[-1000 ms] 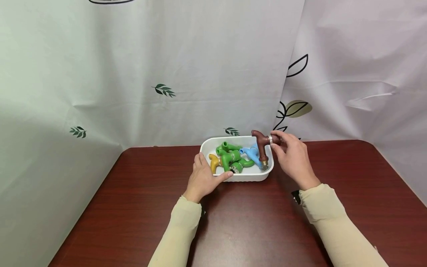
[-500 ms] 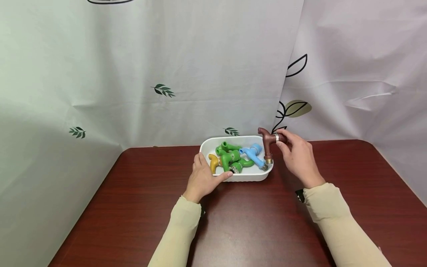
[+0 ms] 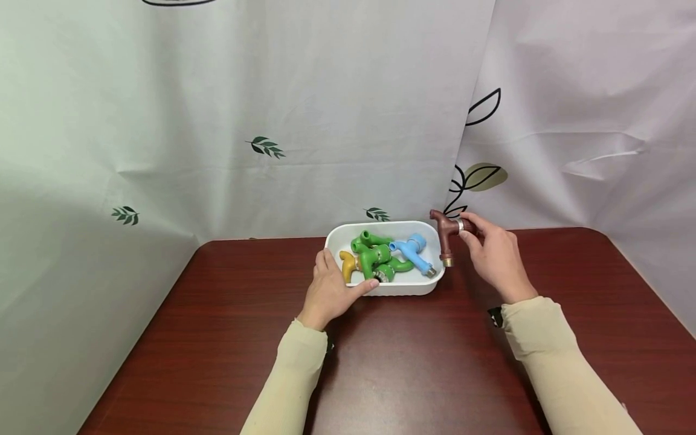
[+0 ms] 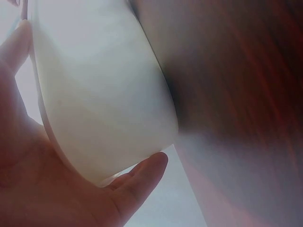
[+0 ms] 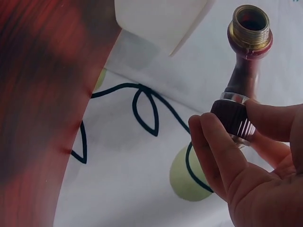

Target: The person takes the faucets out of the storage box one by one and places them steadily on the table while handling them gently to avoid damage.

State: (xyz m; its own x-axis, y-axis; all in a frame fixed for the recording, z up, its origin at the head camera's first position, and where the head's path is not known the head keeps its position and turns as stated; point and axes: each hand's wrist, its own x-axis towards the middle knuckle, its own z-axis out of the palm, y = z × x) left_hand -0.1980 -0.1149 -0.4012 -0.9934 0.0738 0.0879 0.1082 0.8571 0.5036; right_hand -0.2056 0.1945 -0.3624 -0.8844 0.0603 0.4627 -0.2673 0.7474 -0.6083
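A brown tap (image 3: 447,234) with a brass threaded end is pinched at its ridged knob between the thumb and fingers of my right hand (image 3: 497,260). It hangs in the air at the right end of a white plastic tub (image 3: 408,289). My left hand (image 3: 330,291) grips the tub's near left corner, thumb along the front rim and fingers against the left side. Inside lie a yellow tap (image 3: 349,266), several green tap pieces (image 3: 375,256) and a blue tap (image 3: 414,254). In the right wrist view the brown tap's threaded opening (image 5: 251,24) faces the camera.
The tub stands on a dark red wooden table (image 3: 402,362) near its far edge. Behind it hangs a pale cloth (image 3: 326,121) with leaf prints, which also runs down the left and right sides.
My right hand has moved to the right with the brown tap, from over the tub to just beyond its right rim. The blue tap is now uncovered. My left hand stays put.
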